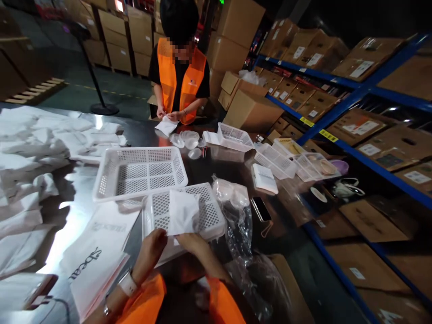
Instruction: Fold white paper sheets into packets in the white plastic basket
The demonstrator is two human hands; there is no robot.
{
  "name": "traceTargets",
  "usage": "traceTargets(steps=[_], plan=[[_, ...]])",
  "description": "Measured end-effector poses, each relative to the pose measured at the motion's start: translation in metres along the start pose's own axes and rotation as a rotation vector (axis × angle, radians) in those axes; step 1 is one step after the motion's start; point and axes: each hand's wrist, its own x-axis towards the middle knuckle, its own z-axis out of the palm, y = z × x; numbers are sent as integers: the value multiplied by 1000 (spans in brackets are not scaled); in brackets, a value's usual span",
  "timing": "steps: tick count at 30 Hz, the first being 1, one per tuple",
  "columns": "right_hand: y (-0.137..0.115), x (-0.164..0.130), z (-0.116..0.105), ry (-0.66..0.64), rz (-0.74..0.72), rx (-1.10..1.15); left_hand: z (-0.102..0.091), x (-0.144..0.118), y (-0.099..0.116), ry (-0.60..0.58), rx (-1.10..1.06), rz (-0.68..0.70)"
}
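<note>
A small white bag (184,211) lies over a shallow white perforated basket (211,209) in front of me. My left hand (155,243) is closed at the bag's lower left corner, fingers curled in. At the lower edge, my right hand (191,243) pinches the bag, its fingertips partly hidden. Behind this basket stands a larger white perforated basket (141,193). To the right, clear plastic packaging (238,225) holds pale moulded cups (231,192). Printed white paper bags (97,256) lie flat to the left.
White packages (23,153) are heaped on the left of the metal table. A phone (261,209), a white pack (263,178) and white baskets (275,159) lie rightward. Opposite, a person in an orange vest (168,67) handles a white bag (168,126). Boxes fill the blue shelves (354,101).
</note>
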Motion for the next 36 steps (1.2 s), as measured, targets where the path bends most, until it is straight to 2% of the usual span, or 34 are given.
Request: traceTargets(steps=[2,5,8,11,14,17,23,26,28,31,33,34,36], plan=[[-12,-8,2,-63,-69,-52,-3,3,4,-40,-150,-178],[-28,-17,3,-17,-96,-113,-3,4,8,-54,-354,-343],[-36,-16,8,51,-13,-53,-1,5,10,-44,-496,-438],[-39,-11,12,36,115,48,1,6,13,-25,-562,-495],[-40,-9,12,3,231,137,1,7,16,-11,-594,-535],[-40,-9,8,-47,279,121,2,8,19,-3,-599,-557],[-36,-9,9,-117,180,92,4,4,25,3,-575,-564],[-33,-12,15,-126,97,159,3,5,25,32,-570,-574],[-27,-19,16,-69,50,295,0,7,23,73,-565,-585],[-15,-35,4,179,77,505,-6,8,21,102,-561,-595],[-8,-42,-9,308,124,542,-8,6,21,75,-570,-592],[-7,-42,-15,308,129,524,-8,4,22,57,-576,-588],[-9,-36,-19,197,84,431,-6,1,25,27,-582,-575]])
